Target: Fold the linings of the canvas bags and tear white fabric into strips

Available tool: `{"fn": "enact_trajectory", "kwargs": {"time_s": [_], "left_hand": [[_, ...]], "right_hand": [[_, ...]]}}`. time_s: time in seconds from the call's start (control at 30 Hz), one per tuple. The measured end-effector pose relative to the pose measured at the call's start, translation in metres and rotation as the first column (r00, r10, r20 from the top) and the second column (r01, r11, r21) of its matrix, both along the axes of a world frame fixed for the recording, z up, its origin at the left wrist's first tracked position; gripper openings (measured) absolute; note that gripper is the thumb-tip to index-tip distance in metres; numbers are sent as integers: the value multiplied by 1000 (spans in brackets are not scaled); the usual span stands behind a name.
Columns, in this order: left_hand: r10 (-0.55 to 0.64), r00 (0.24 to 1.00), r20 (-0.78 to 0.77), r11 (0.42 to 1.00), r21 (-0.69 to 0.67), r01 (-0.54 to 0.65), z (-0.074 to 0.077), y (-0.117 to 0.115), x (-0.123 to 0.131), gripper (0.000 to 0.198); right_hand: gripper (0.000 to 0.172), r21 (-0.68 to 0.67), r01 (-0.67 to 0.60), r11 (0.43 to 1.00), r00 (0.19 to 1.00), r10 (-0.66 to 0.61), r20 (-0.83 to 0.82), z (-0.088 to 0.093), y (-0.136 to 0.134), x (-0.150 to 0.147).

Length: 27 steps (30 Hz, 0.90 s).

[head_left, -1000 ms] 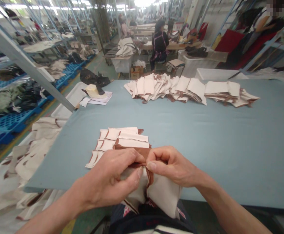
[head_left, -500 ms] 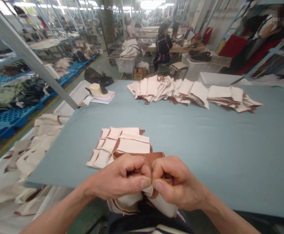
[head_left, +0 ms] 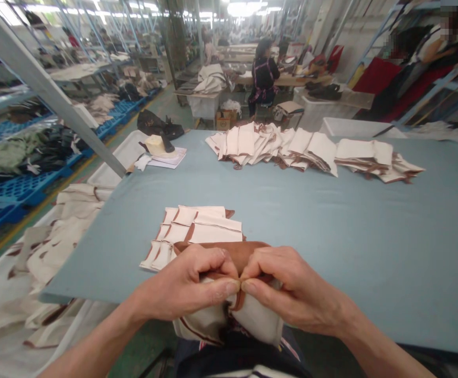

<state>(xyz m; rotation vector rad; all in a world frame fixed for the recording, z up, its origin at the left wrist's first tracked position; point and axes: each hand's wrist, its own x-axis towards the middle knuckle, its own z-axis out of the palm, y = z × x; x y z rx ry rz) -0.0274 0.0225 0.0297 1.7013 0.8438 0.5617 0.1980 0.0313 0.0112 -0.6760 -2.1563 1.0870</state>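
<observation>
Both of my hands pinch a cream fabric piece with brown trim point(head_left: 213, 320) at the near edge of the blue table point(head_left: 331, 231). My left hand point(head_left: 189, 286) and my right hand point(head_left: 291, 291) meet thumb to thumb on its brown edge, fingers closed on the cloth. The piece hangs down over the table edge toward my lap. Just beyond my hands lies a fanned stack of like cream and brown pieces point(head_left: 197, 231).
A long row of folded cream pieces point(head_left: 311, 149) lies across the far side of the table. More cream cloth lies in a white tray point(head_left: 0, 273) at the left. A cone and papers point(head_left: 160, 149) sit at the far left corner. A person sits working behind the table.
My hands have drawn together on the fabric's brown edge and shifted slightly; the cloth has been bunched and regripped. The stacks on the table have not moved.
</observation>
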Motion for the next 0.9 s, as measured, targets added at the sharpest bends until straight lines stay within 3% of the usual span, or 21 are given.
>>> {"fn": "enact_trajectory", "kwargs": {"time_s": [0.07, 0.23, 0.33, 0.4, 0.47, 0.6, 0.7, 0.77, 0.9], "left_hand": [[-2, 1000, -6, 999, 54, 3, 1, 0, 1, 19], [22, 990, 138, 999, 22, -25, -10, -1, 3, 26], [74, 991, 113, 997, 28, -78, -17, 0, 3, 26], [93, 994, 57, 992, 84, -97, -18, 1, 5, 22], [105, 994, -9, 979, 178, -102, -16, 1, 8, 19], [115, 992, -53, 943, 319, -92, -16, 7, 9, 20], [51, 997, -60, 972, 232, -36, -19, 18, -5, 30], [59, 995, -78, 982, 186, -43, -20, 24, -18, 40], [78, 996, -38, 982, 175, -70, -13, 26, -33, 57]], "right_hand": [[25, -37, 3, 999, 999, -4, -37, -5, -1, -3], [38, -360, -50, 932, 980, -24, -200, -20, -9, -8], [30, -340, 26, 940, 994, -61, -93, -16, -10, -3], [26, -273, 56, 960, 998, -59, -2, -10, -6, 1], [27, -297, 29, 954, 999, -22, 27, -6, 0, 2], [38, -486, 17, 874, 1000, -26, -13, -8, 8, -7], [45, -576, -42, 816, 996, -15, -93, -10, 7, -9], [46, -552, -23, 834, 990, -60, -130, -9, 6, -1], [44, -369, 143, 918, 977, -190, -94, -16, 15, 22]]}}
